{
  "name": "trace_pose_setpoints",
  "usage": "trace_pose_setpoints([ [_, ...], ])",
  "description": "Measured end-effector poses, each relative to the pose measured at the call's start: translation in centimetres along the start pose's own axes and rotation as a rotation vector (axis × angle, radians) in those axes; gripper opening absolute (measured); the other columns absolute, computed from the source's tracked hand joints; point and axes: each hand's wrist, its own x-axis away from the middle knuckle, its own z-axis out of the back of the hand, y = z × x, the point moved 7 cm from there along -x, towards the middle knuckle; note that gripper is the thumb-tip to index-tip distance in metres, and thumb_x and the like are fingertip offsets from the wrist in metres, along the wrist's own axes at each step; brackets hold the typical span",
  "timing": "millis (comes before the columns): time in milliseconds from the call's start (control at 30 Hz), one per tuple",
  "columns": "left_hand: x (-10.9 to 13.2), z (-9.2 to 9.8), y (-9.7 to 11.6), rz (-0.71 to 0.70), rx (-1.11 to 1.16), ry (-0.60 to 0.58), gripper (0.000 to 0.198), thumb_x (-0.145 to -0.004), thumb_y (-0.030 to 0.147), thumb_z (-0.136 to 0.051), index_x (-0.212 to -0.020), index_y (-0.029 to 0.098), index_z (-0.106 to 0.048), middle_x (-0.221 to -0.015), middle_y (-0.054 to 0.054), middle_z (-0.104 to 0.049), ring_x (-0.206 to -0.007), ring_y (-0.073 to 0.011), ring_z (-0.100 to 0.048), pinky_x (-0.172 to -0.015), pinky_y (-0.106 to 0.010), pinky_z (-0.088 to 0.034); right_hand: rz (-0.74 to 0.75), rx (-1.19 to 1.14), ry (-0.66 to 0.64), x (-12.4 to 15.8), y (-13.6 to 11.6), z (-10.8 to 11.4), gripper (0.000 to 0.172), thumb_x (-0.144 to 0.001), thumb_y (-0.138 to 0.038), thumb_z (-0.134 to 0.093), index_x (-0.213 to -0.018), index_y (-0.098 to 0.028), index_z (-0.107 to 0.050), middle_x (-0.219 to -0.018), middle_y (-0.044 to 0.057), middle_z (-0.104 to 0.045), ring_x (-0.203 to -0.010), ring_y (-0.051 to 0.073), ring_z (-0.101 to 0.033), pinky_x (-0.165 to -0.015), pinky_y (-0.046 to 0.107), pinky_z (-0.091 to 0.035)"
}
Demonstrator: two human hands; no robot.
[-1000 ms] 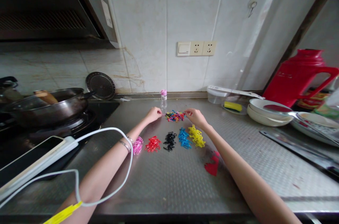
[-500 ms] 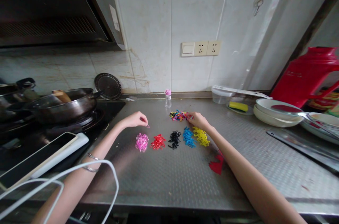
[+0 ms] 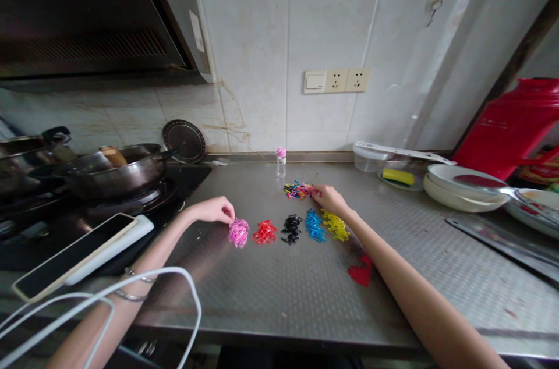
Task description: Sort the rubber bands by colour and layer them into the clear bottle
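Left hand [image 3: 213,209] dropped to pink rubbery loops [image 3: 238,233], pinched, right hand [image 3: 328,198] pinching mixed tangle [image 3: 297,190]

Pink pile [image 3: 238,233] heaped, left end of sorted row; mixed-colour pile [image 3: 297,190] behind row.

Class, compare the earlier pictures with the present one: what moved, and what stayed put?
The left hand moved from the mixed pile back and leftwards, carrying a pink piece, to the pink pile, which its fingers touch. The right hand stayed at the mixed pile; the red pile, black pile, blue pile and yellow pile lie unchanged.
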Motion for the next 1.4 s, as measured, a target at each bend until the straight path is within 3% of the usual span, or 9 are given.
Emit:
trace_pose_setpoints([
  [100, -0.3, 0.8, 0.8, -0.015, -0.012, 0.058, 0.022, -0.064, 0.034, -0.059, -0.072, 0.015, -0.068, -0.07, -0.002, -0.066, -0.066, -0.0131, -0.056, -0.06, -0.019, -0.037, -0.007, -0.002, 0.006, 0.0, 0.3, -0.1, 0.029, -0.08, -0.028, -0.045, -0.103, -0.024, -0.062, -0.1, 0.005, -0.063, -0.088, 0.018, -0.057, -0.068, 0.022, -0.041],
  [300, -2.4, 2.9, 3.9, -0.114, 0.04, 0.318, 0.025, -0.069, 0.034, -0.056, -0.076, 0.013, -0.067, -0.074, -0.004, -0.066, -0.07, -0.0139, -0.056, -0.064, -0.021, -0.039, -0.022, 0.01, 0.007, -0.2, 0.8, -0.1, 0.028, -0.08, -0.028, -0.045, -0.102, -0.025, -0.062, -0.1, 0.005, -0.064, -0.088, 0.018, -0.057, -0.067, 0.022, -0.041],
  [467, -5.7, 2.9, 5.9, -0.204, 0.131, 0.378, 0.023, -0.069, 0.031, -0.057, -0.077, 0.012, -0.067, -0.075, -0.005, -0.066, -0.07, -0.0132, -0.056, -0.066, -0.022, -0.041, -0.037, -0.022, 0.016, -0.4, 1.1, 0.2, 0.029, -0.078, -0.027, -0.047, -0.101, -0.026, -0.063, -0.094, 0.004, -0.065, -0.083, 0.017, -0.058, -0.065, 0.023, -0.041],
  [667, -9.1, 2.2, 7.9, -0.272, 0.209, 0.424, 0.019, -0.069, 0.026, -0.059, -0.076, 0.01, -0.066, -0.074, -0.006, -0.066, -0.069, -0.013, -0.057, -0.066, -0.023, -0.043, -0.053, -0.192, 0.086, -1.0, 1.5, 1.0, 0.028, -0.074, -0.022, -0.049, -0.096, -0.019, -0.065, -0.082, 0.005, -0.067, -0.076, 0.015, -0.06, -0.068, 0.022, -0.043],
  [933, -12.4, -0.5, 9.3, -0.297, 0.187, 0.56, 0.021, -0.071, 0.026, -0.059, -0.08, 0.01, -0.067, -0.074, -0.007, -0.066, -0.066, -0.0131, -0.055, -0.063, -0.024, -0.041, 0.055, -0.402, 0.18, -1.0, -2.1, 3.2, 0.026, -0.071, -0.019, -0.051, -0.093, -0.015, -0.065, -0.072, 0.003, -0.067, -0.067, 0.013, -0.059, -0.066, 0.024, -0.044],
  [1133, -13.4, -2.6, 9.9, -0.342, 0.151, 0.561, 0.02, -0.069, 0.025, -0.06, -0.083, 0.012, -0.069, -0.072, -0.004, -0.066, -0.062, -0.0112, -0.052, -0.058, -0.022, -0.036, 0.143, -0.442, 0.16, -0.7, -5.0, 3.2, 0.026, -0.071, -0.018, -0.052, -0.094, -0.016, -0.064, -0.075, 0.003, -0.066, -0.069, 0.012, -0.058, -0.066, 0.023, -0.044],
  [1400, -13.8, -3.2, 9.5, -0.304, 0.254, 0.524, 0.027, -0.069, 0.033, -0.06, -0.078, 0.009, -0.069, -0.063, -0.003, -0.063, -0.058, -0.0122, -0.051, -0.054, -0.021, -0.034, 0.189, -0.533, 0.118, -0.2, -6.9, 2.9, 0.024, -0.073, -0.019, -0.052, -0.095, -0.016, -0.063, -0.076, 0.002, -0.066, -0.067, 0.011, -0.059, -0.066, 0.023, -0.044],
])
